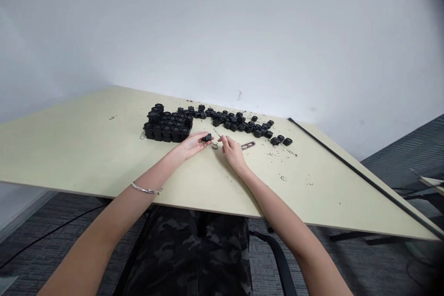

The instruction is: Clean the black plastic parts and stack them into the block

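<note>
My left hand (pixel 192 144) pinches a small black plastic part (pixel 207 138) between thumb and fingers, above the pale table (pixel 86 148). My right hand (pixel 231 149) holds a thin metal pick (pixel 217 133), its tip close to that part. Just beyond my right hand, a small flat perforated metal strip (pixel 248 145) lies on the table. Packed rows of black plastic cylindrical parts (pixel 166 126) stand to the far left of my hands. A looser trail of similar parts (pixel 236 122) runs off to the right.
Small black curled scraps (pixel 215 146) are scattered over the tabletop. A long black rod (pixel 360 178) lies along the table's right edge. The wall rises behind the table. My camouflage trousers (pixel 187 254) and a grey carpet show below the near edge.
</note>
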`<state>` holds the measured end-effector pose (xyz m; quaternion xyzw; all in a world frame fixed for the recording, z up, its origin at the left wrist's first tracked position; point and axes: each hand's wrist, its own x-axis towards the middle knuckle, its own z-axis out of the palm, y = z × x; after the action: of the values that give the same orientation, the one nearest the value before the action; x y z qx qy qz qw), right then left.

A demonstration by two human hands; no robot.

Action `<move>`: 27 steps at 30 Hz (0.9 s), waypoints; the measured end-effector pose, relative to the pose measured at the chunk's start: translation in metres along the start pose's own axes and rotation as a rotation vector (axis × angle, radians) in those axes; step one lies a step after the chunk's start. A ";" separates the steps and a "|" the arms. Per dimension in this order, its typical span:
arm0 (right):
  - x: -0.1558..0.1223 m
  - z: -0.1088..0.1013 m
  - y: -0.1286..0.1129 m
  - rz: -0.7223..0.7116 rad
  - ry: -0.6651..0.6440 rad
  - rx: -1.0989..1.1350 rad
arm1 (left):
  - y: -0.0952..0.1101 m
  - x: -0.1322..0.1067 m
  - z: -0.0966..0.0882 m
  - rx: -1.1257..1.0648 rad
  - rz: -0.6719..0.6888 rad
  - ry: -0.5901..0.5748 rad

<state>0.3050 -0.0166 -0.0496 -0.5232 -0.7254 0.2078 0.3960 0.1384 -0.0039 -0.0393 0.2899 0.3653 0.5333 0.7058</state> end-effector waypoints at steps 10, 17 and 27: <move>-0.001 0.000 -0.008 0.034 -0.053 -0.176 | 0.000 0.001 0.000 -0.007 -0.064 -0.067; -0.004 0.004 -0.011 0.046 -0.106 -0.352 | -0.002 0.001 -0.003 -0.034 -0.007 -0.198; -0.004 0.007 -0.008 0.006 -0.088 -0.372 | -0.002 -0.005 0.001 0.064 0.072 -0.274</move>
<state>0.2953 -0.0227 -0.0496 -0.5798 -0.7665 0.0940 0.2598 0.1395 -0.0093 -0.0395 0.3952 0.2720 0.5017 0.7199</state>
